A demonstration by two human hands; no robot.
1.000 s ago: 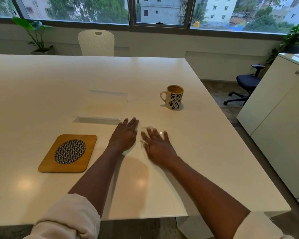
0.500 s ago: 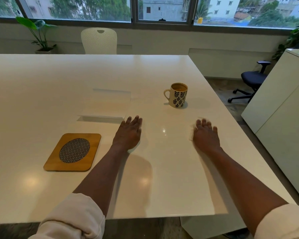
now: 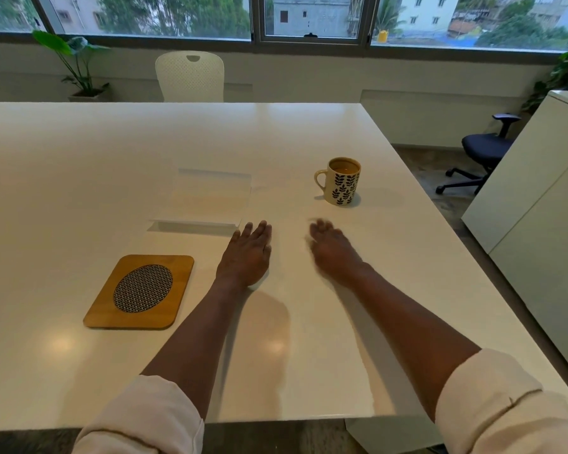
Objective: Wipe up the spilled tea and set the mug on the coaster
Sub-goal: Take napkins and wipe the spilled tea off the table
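A cream mug (image 3: 341,181) with a dark leaf pattern stands upright on the white table (image 3: 79,178), with tea in it and its handle to the left. The wooden coaster (image 3: 140,292), which has a round woven centre, lies at the front left, nothing on it. My left hand (image 3: 247,253) rests flat on the table, fingers straight, between coaster and mug. My right hand (image 3: 330,249) is blurred just right of it, below the mug, low over the table and holding nothing that I can make out. No tea puddle shows plainly on the glossy top.
A flat white folded sheet or cloth (image 3: 207,198) lies behind my left hand. A white chair (image 3: 191,77) stands at the table's far edge. To the right are a white cabinet (image 3: 538,224) and a dark office chair (image 3: 482,152). Potted plants stand by the window.
My right hand swept out to the right along the table and has come back left near the left hand. The left hand, mug and coaster have stayed put.
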